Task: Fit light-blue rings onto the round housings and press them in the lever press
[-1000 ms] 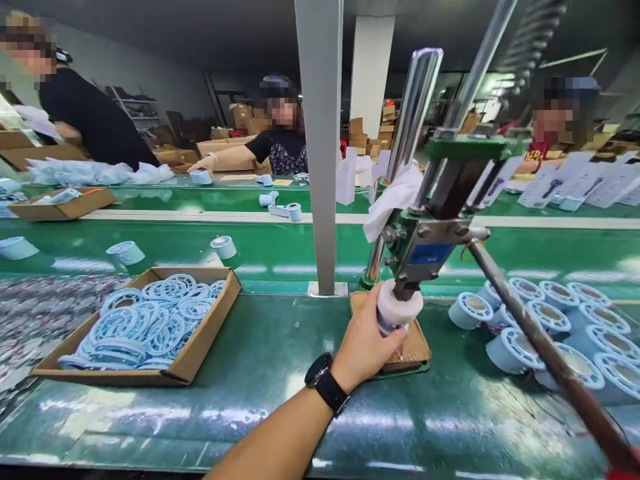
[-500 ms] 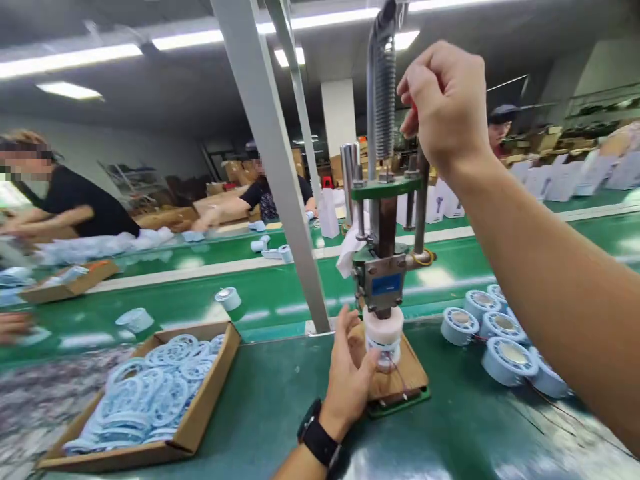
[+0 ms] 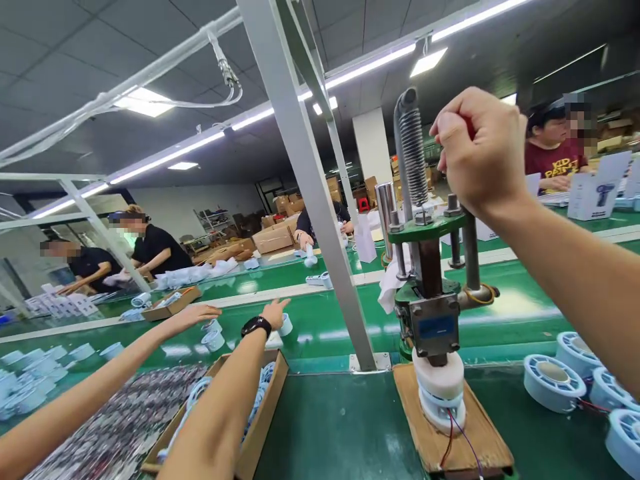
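My right hand (image 3: pixel 480 150) is raised beside the hand press (image 3: pixel 435 320), its fingers closed around the press lever, which the hand mostly hides. The press's white round pad (image 3: pixel 439 375) rests on a light blue ring-shaped part (image 3: pixel 443 413) with red and dark wires, on a wooden board (image 3: pixel 480 443). My left hand (image 3: pixel 270 313), with a black watch, stretches out over the green belt. Its fingers are extended beside a light blue cup-shaped part (image 3: pixel 286 325), partly behind the hand; contact is unclear.
A co-worker's arm and hand (image 3: pixel 197 319) reach in from the left beside mine. Below lies a cardboard tray (image 3: pixel 270 413) of light blue rings. Wired round parts (image 3: pixel 554 383) stand at right. A slanted metal post (image 3: pixel 320 200) rises between tray and press. Several people work across the belt.
My left hand has left the part under the press and moved left over the belt. My right hand stays raised at the press. The view has turned left, and a co-worker's arm has come in.
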The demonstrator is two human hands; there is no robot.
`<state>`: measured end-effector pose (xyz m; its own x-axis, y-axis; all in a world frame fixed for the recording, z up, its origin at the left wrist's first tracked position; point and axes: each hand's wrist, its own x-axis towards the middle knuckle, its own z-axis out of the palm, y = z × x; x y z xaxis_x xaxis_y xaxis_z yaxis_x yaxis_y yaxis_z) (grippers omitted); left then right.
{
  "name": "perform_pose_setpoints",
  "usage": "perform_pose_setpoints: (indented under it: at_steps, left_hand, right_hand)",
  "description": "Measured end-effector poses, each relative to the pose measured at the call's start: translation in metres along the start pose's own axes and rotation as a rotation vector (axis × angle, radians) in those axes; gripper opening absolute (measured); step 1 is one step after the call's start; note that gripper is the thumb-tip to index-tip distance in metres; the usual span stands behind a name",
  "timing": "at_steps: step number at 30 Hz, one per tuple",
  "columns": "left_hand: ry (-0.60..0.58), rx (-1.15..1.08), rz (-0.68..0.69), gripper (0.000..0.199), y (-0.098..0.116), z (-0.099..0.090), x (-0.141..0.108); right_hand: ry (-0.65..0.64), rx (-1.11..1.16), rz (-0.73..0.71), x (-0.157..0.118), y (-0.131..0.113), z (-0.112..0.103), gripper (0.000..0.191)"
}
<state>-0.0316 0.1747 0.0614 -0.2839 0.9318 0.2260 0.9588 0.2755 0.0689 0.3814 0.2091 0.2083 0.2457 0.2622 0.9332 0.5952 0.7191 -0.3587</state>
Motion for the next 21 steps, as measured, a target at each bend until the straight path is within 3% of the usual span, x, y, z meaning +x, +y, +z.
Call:
perform_pose_setpoints:
  at_steps: [3,6,12,16,21]
  left_hand:
    - [-0.153,0.136,0.021,0.029,-0.005,0.013,-0.012]
    - [-0.251,0.245,0.039,0.029,-0.001,0.013,-0.013]
    - [-0.34,0.348,0.179,0.032,0.034,0.002,-0.018]
    - [-0.407,0.375,0.296,0.033,0.08,0.012,-0.076]
    - [-0.354,0.314,0.387,0.05,0.127,0.03,-0.162]
  right_hand:
    - [0.014,-0.001,-0.039,0.0,-0.001,0.002,0.027]
    - [0.023,0.019,-0.05,0.0,-0.001,0.002,0.025]
    - [0.003,0.007,0.002,-0.002,-0.003,-0.002,0.023]
    - [0.013,0.034,-0.023,-0.002,-0.003,0.0,0.022]
    - [-0.06,0.033,-0.059,-0.002,0.004,-0.006,0.029]
